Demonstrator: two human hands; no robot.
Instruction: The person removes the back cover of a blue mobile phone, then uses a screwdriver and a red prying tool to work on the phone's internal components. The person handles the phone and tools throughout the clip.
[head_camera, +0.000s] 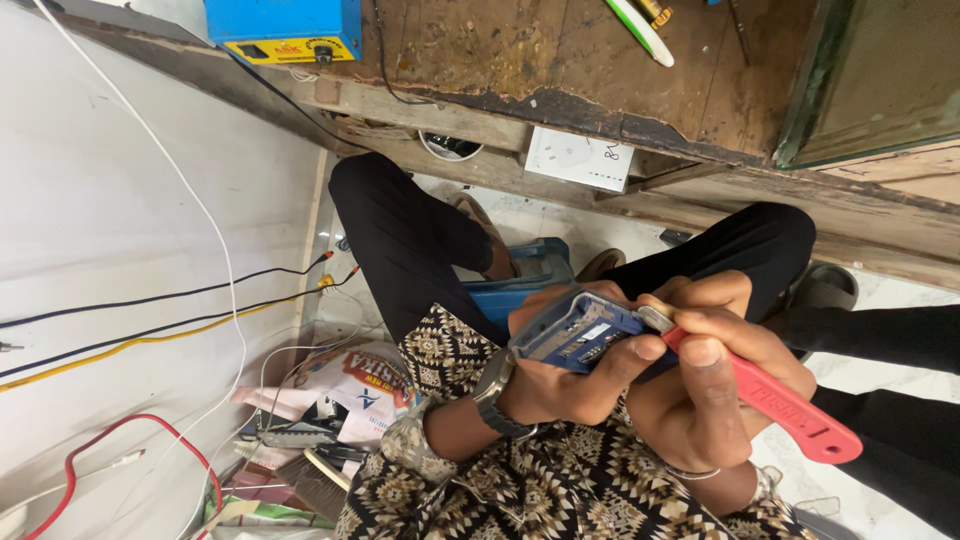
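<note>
At the far left of the frame, wires (150, 300) lie on a white surface. A blue box (283, 28) stands at the upper left. In the centre, the left hand (560, 375) grasps a blue phone (580, 330) with its back open. Just right, the right hand (715, 385) grips a red screwdriver (775, 400), whose tip touches the phone's edge.

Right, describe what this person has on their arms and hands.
Both arms come out of sleeves in a black, cream and tan geometric print, ending near the wrists. The left hand has a wristwatch with a dark strap and a greyish case. The right hand has a thin pale band at the wrist. Both hands are bare, with no gloves; no rings show.
</note>
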